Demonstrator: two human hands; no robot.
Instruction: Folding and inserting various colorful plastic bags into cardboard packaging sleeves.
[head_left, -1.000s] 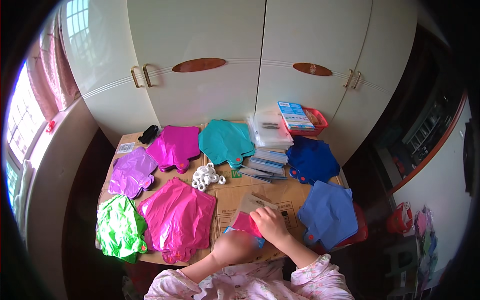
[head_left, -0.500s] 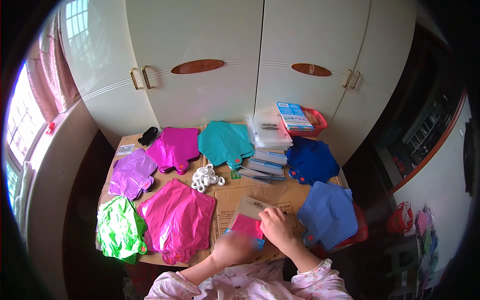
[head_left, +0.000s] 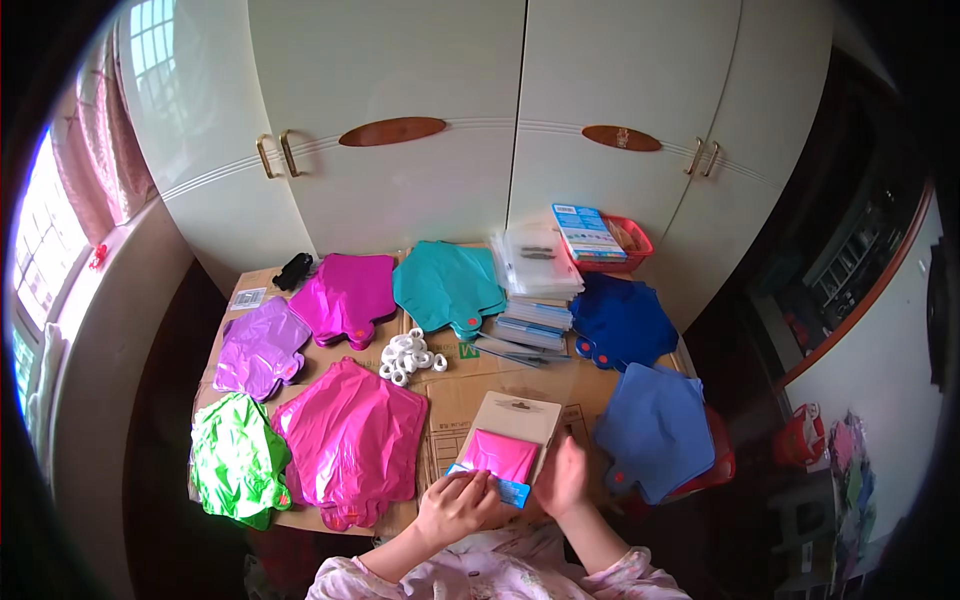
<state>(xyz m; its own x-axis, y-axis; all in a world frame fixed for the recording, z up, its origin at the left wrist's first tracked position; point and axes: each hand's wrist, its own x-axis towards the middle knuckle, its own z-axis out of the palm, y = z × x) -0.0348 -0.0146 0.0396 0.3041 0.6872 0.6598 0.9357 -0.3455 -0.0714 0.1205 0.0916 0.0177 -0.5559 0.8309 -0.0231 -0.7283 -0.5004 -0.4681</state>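
Observation:
A flat packet [head_left: 518, 418] with a hang hole in its pale backing card holds a folded pink foil piece [head_left: 500, 456] above a blue printed strip [head_left: 513, 492]. My left hand [head_left: 460, 508] is closed on its lower left corner, fingers curled over the front. Beside the packet's right edge, my right hand [head_left: 562, 482] has its fingers straightened; whether it touches the edge is hard to see. Cardboard [head_left: 450, 405] lies under both hands. Left of them is a stack of pink foil balloons [head_left: 350, 430], and to the right a slate-blue stack [head_left: 657, 430].
More flat stacks lie around: green [head_left: 238, 455], lilac [head_left: 262, 348], magenta [head_left: 345, 295], teal [head_left: 450, 285] and dark blue [head_left: 628, 320]. White rings [head_left: 405, 355] are heaped mid-table. Behind are blue-edged cards [head_left: 530, 325], clear sleeves [head_left: 535, 260] and a red basket [head_left: 635, 240].
My right hand has left the packet's top right and opened beside its right edge. The packet now shows more of its card and the pink piece; my left hand stays at the lower corner.

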